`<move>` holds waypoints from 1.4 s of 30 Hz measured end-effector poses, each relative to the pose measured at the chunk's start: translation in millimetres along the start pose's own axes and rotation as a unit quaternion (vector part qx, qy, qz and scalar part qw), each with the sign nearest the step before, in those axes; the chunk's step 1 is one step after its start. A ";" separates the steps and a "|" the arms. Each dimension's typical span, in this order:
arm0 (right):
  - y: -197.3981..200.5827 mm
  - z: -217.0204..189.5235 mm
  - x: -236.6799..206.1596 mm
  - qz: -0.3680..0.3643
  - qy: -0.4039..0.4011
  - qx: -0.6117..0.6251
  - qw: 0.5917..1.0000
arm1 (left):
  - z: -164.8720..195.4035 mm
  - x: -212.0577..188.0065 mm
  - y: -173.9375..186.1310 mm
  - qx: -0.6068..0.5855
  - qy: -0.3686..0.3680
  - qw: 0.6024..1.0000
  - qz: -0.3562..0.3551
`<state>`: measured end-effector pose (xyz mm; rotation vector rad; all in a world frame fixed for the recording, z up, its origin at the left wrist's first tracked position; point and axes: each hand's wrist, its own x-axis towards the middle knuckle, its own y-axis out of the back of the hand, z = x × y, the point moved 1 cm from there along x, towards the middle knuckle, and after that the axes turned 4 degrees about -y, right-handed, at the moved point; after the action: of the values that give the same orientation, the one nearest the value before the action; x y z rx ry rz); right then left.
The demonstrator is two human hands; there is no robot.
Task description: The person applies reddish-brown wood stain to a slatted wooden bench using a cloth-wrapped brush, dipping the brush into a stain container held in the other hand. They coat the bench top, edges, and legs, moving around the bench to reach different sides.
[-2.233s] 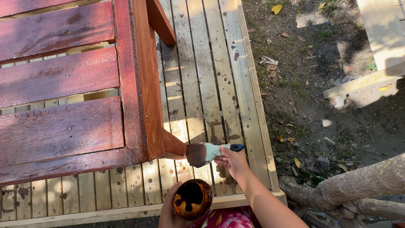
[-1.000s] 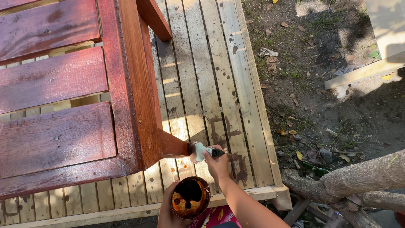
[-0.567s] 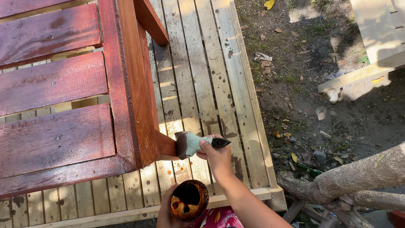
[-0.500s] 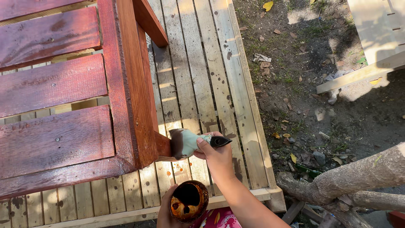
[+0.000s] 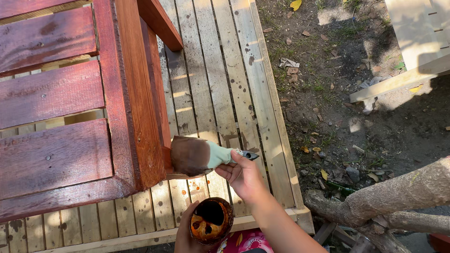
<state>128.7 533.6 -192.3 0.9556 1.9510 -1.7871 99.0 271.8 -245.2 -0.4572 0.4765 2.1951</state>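
Two hands are at work over a slatted wooden platform (image 5: 225,84). The right hand (image 5: 243,175) has its grip closed around the handle of a wide paintbrush (image 5: 201,156), whose pale green ferrule and dark, stain-soaked bristles reach out to the left of the grip and press against the low corner of a red-brown stained wooden frame (image 5: 133,107). Just below that grip and slightly to its left, the left hand (image 5: 187,234) is wrapped around a small round cup (image 5: 211,221), its inside coated with dark stain. The cup sits at the near edge of the platform, close to the brush hand but not touching it. Farther right of the grip lie bare soil with dry leaves and a thick tree root (image 5: 398,197).
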 end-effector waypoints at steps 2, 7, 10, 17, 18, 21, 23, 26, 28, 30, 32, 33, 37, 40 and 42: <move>20.6 9.2 10.2 0.036 -0.006 -0.013 0.999 | -5.2 -2.5 2.5 0.017 0.007 1.000 -0.003; 39.9 0.2 6.8 0.085 0.056 -0.124 0.987 | -14.2 -11.2 4.8 0.007 -0.013 1.000 -0.005; 15.0 2.6 -4.3 0.104 0.130 -0.214 0.962 | -16.4 -13.8 8.1 0.020 0.003 1.000 -0.015; -68.7 2.5 -69.5 0.044 0.207 -0.226 0.951 | -12.5 -12.2 0.0 -0.054 -0.021 0.998 -0.004; -74.6 -1.4 -75.8 0.032 0.207 -0.201 0.957 | -10.7 -11.9 -0.1 -0.038 -0.024 0.999 -0.011; -75.4 -18.0 -76.6 -0.025 0.175 -0.081 0.981 | -5.9 -14.3 -4.0 -0.066 -0.002 0.998 0.004; -65.9 -16.0 -63.8 -0.038 0.128 -0.036 0.990 | -4.3 -10.1 1.4 -0.037 -0.012 0.999 -0.010; -37.3 -2.9 -37.7 -0.045 0.063 0.011 0.997 | -7.3 -3.9 8.7 -0.006 0.002 1.000 -0.013; -10.6 9.0 -26.4 -0.030 0.037 0.007 0.999 | -11.4 -4.0 11.3 -0.010 0.013 1.000 -0.005; 17.5 17.2 -20.8 0.000 0.029 -0.024 0.999 | -14.8 -5.8 14.1 -0.033 0.014 0.999 0.005; 40.4 23.8 -18.1 0.032 0.015 -0.039 0.999 | -15.8 -6.2 13.8 -0.030 -0.007 1.000 0.008; 49.0 25.4 -17.3 0.049 0.007 -0.046 0.998 | -15.1 -6.3 14.0 -0.028 -0.017 0.999 0.009; 59.8 16.1 -14.2 0.121 0.030 -0.121 0.985 | -7.2 -4.9 13.2 0.008 -0.038 0.999 0.003; 52.4 9.5 -16.8 0.125 0.077 -0.160 0.976 | -1.8 -4.6 15.1 0.005 0.017 1.000 -0.003; 40.6 5.6 -25.2 0.104 0.125 -0.139 0.977 | 0.1 -6.3 15.9 0.008 0.038 0.999 0.007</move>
<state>172.7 521.3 -207.3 1.2784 2.0882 -1.2901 90.3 258.4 -239.3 -0.5323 0.5404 2.1921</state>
